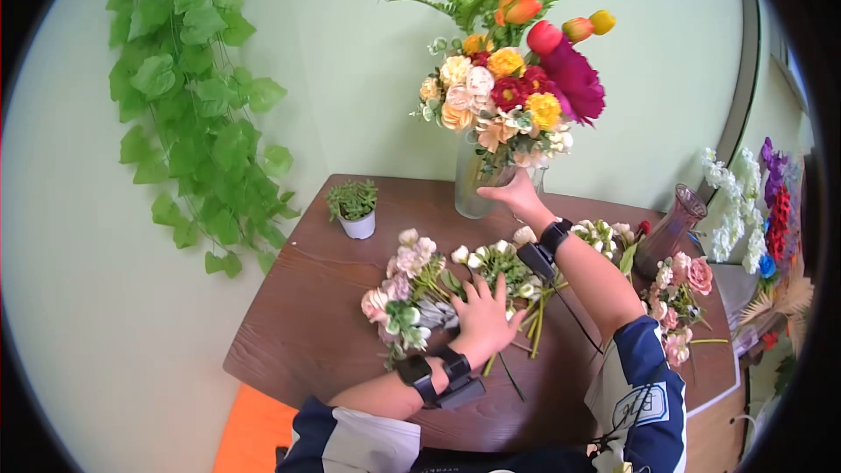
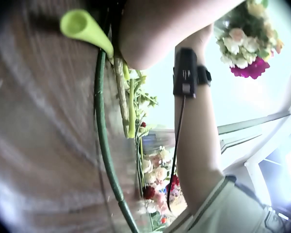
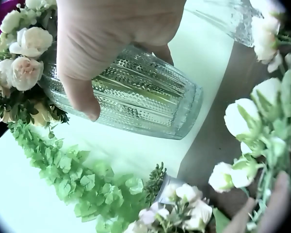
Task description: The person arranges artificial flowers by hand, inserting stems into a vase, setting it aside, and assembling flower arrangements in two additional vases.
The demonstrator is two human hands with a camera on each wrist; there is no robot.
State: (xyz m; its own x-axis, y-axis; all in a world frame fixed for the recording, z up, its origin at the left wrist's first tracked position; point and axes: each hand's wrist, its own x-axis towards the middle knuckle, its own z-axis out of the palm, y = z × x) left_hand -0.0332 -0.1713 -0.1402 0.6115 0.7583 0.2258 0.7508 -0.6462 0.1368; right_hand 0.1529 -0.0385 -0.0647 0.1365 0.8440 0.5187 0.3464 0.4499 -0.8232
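Observation:
My right hand (image 1: 519, 199) grips a clear ribbed glass vase (image 3: 150, 97) near the back edge of the table, thumb along one side. A full bouquet (image 1: 495, 92) of cream, yellow, red and magenta flowers with ferns and orange tulips fills the vase. My left hand (image 1: 484, 320), fingers spread, rests over loose flowers lying on the table. Around it are pale pink flowers (image 1: 412, 258) and white buds (image 1: 495, 256) with green leaves. In the left wrist view, cut green stems (image 2: 103, 141) lie on the wood close below that hand.
A small potted plant (image 1: 357, 221) stands at the back left of the brown table (image 1: 298, 315). To the right are an upright pinkish glass vase (image 1: 670, 232) and pink roses (image 1: 674, 298). Another clear glass vessel (image 3: 228, 22) is behind. Ivy (image 1: 201, 114) hangs on the wall.

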